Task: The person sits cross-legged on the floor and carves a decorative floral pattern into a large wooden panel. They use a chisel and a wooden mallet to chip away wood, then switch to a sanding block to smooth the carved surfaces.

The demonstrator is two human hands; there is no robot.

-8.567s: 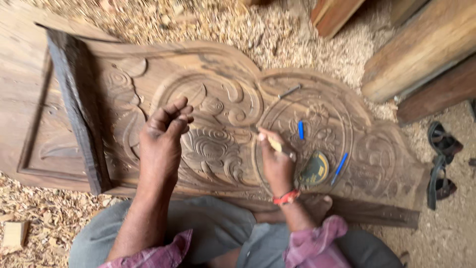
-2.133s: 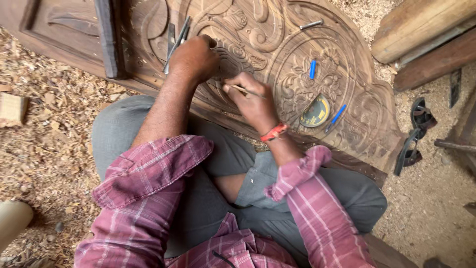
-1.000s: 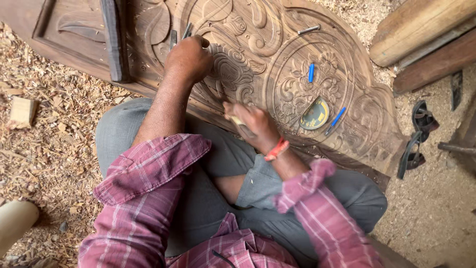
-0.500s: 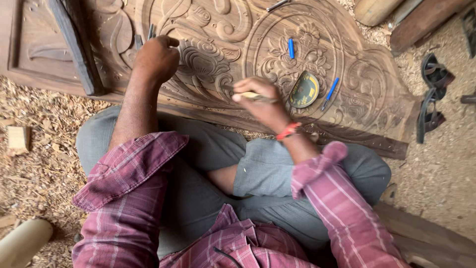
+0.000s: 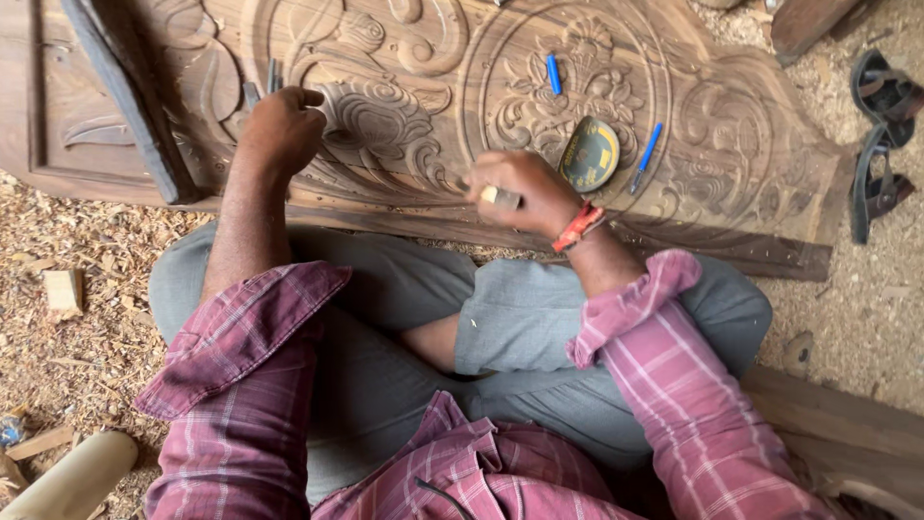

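— So, what lies around your hands?

— A dark wooden batten point(image 5: 125, 96) leans across the carved wooden panel point(image 5: 760, 164) at ten o'clock. Two blue pens point(image 5: 553, 74) and a round flat tin point(image 5: 589, 154), dark with a yellow face, rest on the carving at one o'clock. Black sandals point(image 5: 881, 144) sit on the sawdust floor point(image 5: 67, 231) at two o'clock, a pale wood block point(image 5: 64, 291) at nine.

— And the tools?

— Your left hand point(image 5: 281, 130) presses curled on the panel, thin metal chisels point(image 5: 271, 77) poking up just beside its knuckles. Your right hand point(image 5: 525, 191) is clamped on a pale wooden-handled tool point(image 5: 500, 197), tip touching the carving's lower edge.
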